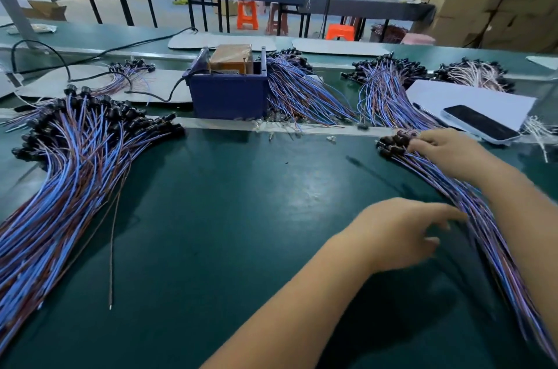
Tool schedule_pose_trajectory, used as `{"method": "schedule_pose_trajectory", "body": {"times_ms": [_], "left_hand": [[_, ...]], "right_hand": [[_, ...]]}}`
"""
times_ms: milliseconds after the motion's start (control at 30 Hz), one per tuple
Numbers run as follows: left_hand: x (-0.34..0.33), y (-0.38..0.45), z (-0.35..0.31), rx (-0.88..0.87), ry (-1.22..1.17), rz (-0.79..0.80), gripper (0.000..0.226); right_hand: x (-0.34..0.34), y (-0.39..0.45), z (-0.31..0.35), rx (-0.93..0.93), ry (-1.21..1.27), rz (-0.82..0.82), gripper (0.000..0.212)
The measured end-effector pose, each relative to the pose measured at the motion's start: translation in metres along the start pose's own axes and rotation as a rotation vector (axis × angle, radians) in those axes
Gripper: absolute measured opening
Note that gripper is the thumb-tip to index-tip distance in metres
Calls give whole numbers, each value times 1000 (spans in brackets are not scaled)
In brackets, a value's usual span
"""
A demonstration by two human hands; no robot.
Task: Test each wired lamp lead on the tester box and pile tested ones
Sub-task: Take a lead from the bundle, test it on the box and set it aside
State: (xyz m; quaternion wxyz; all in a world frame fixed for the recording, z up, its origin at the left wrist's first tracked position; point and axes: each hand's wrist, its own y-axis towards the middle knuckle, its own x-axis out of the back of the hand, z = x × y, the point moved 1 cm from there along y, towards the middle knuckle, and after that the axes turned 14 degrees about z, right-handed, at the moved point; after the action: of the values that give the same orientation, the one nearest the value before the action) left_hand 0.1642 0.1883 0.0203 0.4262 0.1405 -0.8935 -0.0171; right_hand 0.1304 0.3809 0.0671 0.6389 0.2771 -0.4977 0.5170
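Both hands were over on the right side of the green bench [241,217], working the bundle of lamp leads [471,205] that ran from the black sockets near the metal rail down toward the lower right corner. The right hand [447,154] sat at the socket end, fingers curled down onto the black sockets, though whether it had pinched one lead out or only pressed on the bunch could not be made out. The left hand [404,229] reached across from below, fingers fairly straight and spread, tips just touching the blue and brown wires midway along the bundle; it was blurred, so a grip could not be confirmed. The tester box [229,94], dark blue with a tan block inside, stood at the middle of the bench on the far side of the rail, well apart from both hands. A large fanned pile of leads [69,169] lay on the left, a single brown wire [112,248] beside it. More heaps [305,91] lay just right of the box, and a phone [480,122] rested on white paper [471,97] beyond the right hand.
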Motion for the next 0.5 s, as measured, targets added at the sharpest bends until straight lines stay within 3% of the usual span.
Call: {"method": "schedule_pose_trajectory", "body": {"times_ms": [133,233,367,500], "left_hand": [[0,-5,2,71,-25,19,35],[11,-17,21,182,-101,-82,28],[35,-39,52,372,-250,-301,24],[71,-67,85,581,-127,-491,29]], "right_hand": [[-4,-2,-32,-284,-204,68,30],[-15,0,-21,-455,-433,-56,37],[-35,12,36,-279,-426,-291,42],[-80,21,121,-5,-246,-245,35]]}}
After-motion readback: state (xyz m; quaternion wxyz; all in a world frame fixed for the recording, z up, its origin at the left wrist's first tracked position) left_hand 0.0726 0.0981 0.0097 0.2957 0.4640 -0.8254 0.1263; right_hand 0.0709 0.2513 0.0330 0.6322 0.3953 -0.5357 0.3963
